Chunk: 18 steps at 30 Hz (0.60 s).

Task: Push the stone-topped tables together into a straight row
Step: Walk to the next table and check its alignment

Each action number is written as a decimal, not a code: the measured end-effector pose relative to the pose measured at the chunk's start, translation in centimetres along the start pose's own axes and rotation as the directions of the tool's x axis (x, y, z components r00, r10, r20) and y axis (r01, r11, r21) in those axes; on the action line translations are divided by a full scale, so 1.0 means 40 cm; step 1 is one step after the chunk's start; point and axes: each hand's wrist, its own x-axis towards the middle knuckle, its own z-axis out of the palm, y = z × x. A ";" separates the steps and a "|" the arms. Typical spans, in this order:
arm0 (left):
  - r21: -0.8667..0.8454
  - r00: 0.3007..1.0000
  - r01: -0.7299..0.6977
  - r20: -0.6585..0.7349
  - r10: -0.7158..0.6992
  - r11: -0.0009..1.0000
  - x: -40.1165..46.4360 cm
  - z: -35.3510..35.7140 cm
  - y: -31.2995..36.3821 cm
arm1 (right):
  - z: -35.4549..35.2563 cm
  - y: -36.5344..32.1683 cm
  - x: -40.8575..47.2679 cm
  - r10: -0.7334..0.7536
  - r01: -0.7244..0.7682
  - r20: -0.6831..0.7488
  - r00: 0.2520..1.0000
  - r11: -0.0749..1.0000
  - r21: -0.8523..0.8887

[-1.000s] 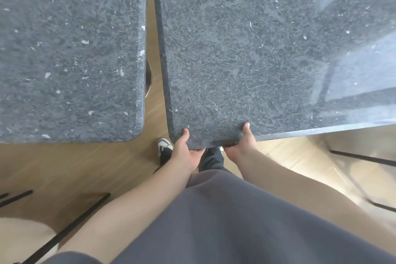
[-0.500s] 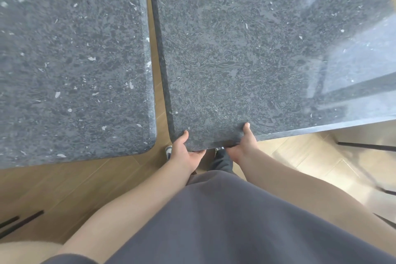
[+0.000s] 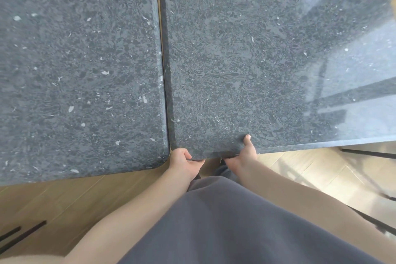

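A: Hands?
B: Left hand (image 3: 184,162) grips the near-left corner of the right table (image 3: 257,60), fingers curled under the edge. Right hand (image 3: 244,154) clamps the same near edge, thumb on top of the stone.
A: Tables?
B: Right table sits just beside the left table (image 3: 81,70), a thin seam between their long edges. Touching or not, can't tell. The left table's near edge sits closer to the person than the right one's.
A: Rest?
B: Wood floor (image 3: 53,201) below, grey shirt (image 3: 235,227) low in view.
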 end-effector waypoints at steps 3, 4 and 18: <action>0.004 0.999 0.016 -0.037 -0.016 1.000 -0.006 0.005 0.005 | -0.003 -0.004 -0.002 0.018 -0.018 -0.008 1.000 1.000 -0.001; -0.012 0.998 0.018 -0.052 -0.019 1.000 -0.004 0.006 0.007 | -0.005 -0.006 -0.003 0.025 -0.025 -0.007 1.000 1.000 -0.005; -0.156 0.995 -0.101 -0.023 0.099 0.983 -0.049 0.006 -0.053 | -0.012 -0.123 -0.078 0.293 -0.269 -0.001 0.956 0.875 -0.402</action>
